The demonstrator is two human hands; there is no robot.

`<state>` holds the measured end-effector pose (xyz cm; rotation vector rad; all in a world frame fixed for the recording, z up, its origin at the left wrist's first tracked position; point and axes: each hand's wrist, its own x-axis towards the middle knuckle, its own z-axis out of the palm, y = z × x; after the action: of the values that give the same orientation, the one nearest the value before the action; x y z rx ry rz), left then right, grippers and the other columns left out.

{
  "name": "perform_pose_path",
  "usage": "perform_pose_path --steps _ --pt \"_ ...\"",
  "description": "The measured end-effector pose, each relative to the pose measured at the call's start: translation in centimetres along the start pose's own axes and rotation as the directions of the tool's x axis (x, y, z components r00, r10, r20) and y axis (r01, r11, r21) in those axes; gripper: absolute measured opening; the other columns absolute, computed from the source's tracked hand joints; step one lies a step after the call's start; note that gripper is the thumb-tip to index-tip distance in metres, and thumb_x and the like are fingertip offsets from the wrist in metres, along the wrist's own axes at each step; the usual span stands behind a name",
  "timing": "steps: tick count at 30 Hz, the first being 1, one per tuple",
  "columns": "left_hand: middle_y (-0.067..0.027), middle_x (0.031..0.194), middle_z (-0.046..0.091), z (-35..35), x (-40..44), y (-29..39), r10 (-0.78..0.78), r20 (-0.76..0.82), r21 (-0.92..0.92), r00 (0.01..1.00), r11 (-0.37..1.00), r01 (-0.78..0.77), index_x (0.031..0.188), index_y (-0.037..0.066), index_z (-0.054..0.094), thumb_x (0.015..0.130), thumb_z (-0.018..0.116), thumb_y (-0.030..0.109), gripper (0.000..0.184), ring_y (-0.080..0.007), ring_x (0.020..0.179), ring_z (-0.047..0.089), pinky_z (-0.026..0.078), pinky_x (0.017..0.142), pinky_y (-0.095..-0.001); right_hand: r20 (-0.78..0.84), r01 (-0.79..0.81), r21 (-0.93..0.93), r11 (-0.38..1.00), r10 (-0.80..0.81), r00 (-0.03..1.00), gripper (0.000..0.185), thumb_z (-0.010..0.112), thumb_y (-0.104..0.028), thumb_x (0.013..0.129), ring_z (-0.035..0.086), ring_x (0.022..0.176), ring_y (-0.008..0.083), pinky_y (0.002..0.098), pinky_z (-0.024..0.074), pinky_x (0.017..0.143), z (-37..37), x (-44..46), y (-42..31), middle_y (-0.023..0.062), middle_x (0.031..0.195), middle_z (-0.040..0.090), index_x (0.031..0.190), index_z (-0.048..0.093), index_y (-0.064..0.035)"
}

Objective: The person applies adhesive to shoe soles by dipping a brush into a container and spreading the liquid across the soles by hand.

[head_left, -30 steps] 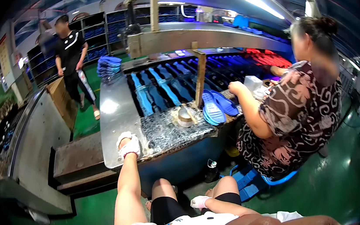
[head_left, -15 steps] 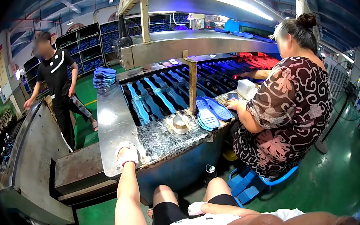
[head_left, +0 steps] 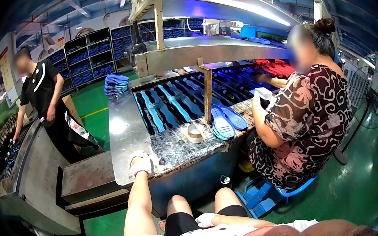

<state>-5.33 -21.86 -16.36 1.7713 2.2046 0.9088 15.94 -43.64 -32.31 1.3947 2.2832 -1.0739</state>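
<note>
Your left hand, in a white glove (head_left: 139, 164), rests on the near corner of the brushed-steel counter (head_left: 123, 125). Its fingers look loosely curled; at this angle you cannot confirm whether they enclose anything. Your right hand, also in a white glove (head_left: 205, 220), lies at your lap, against your black shorts (head_left: 181, 225). Whether its fingers are together or apart cannot be told.

Locate the nearest items beyond your left hand: a round, shallow metal tin (head_left: 195, 136) on the black-and-white mottled slab (head_left: 173, 148), and, to its right, blue moulded footwear pieces (head_left: 223, 124) leaning beside the wooden post (head_left: 207, 95). Light-blue strips (head_left: 175, 102) lie across the dark slotted bed (head_left: 145, 120) behind.

Note the change from the preceding frames: the standing person in black (head_left: 41, 94) has turned toward the grey metal machine (head_left: 40, 152) at your left and now bends over it, one hand down inside. The seated person in a patterned blouse (head_left: 310, 128) has raised the near forearm beside the white box (head_left: 264, 92). Both of your hands have kept their positions. Treat your own station as idle: the tin and footwear remain beyond your hands, untouched by either.
</note>
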Motion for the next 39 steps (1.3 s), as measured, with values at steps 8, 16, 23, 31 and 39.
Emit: perform_pose_path --steps 8,16,23,31,39 --pt "-0.0186 0.093 0.064 0.8 0.8 -0.8 0.006 -0.002 0.007 1.0 1.0 -0.006 0.089 0.008 0.066 0.08 0.053 0.034 0.031 -0.0371 0.086 0.062 0.048 0.074 -0.0433 -0.032 -0.01 -0.075 0.997 0.007 0.999 0.035 0.048 -0.019 0.076 0.059 0.098 0.0358 0.0411 0.0454 0.086 0.8 1.1 0.4 0.0205 0.104 0.063 0.102 0.064 -0.0028" --pt "-0.0187 0.095 0.064 -0.7 0.2 0.2 -0.045 0.048 -0.005 0.998 0.999 0.045 0.088 0.008 0.067 0.08 0.054 0.034 0.031 -0.0367 0.088 0.062 0.048 0.079 -0.0421 0.048 -0.015 -0.118 0.993 0.02 0.999 0.036 0.048 -0.018 0.073 0.059 0.098 0.0355 0.0395 0.0461 0.084 0.4 1.2 0.4 0.0209 0.104 0.063 0.099 0.064 -0.0006" --pt "-0.0179 0.096 0.064 -1.2 -0.2 0.6 -0.095 0.035 -0.028 0.995 0.995 0.096 0.093 0.012 0.065 0.078 0.057 0.036 0.03 -0.0366 0.089 0.061 0.047 0.079 -0.0426 0.078 -0.047 -0.109 0.993 0.056 0.995 0.035 0.048 -0.016 0.073 0.06 0.098 0.0347 0.0393 0.0463 0.084 -0.2 0.1 -0.1 0.0204 0.104 0.063 0.1 0.064 -0.0007" --pt "-0.0192 0.096 0.064 -0.5 0.1 0.0 -0.034 0.002 -0.066 0.999 0.997 0.034 0.09 0.008 0.067 0.077 0.055 0.031 0.029 -0.0367 0.089 0.061 0.047 0.079 -0.0424 0.055 -0.053 -0.101 0.993 0.059 0.997 0.032 0.049 -0.015 0.075 0.06 0.099 0.0345 0.0394 0.0462 0.086 -0.6 -0.7 -0.7 0.0214 0.104 0.063 0.098 0.066 -0.0017" --pt "-0.0189 0.098 0.063 0.2 0.5 -0.3 -0.103 0.042 -0.049 0.994 0.993 0.105 0.09 0.009 0.066 0.079 0.055 0.039 0.033 -0.0359 0.091 0.061 0.047 0.081 -0.0416 0.112 -0.043 -0.116 0.992 0.056 0.992 0.036 0.047 -0.019 0.075 0.059 0.098 0.0357 0.0396 0.0457 0.086 -0.4 -0.3 -0.2 0.0218 0.104 0.062 0.102 0.065 -0.0019"
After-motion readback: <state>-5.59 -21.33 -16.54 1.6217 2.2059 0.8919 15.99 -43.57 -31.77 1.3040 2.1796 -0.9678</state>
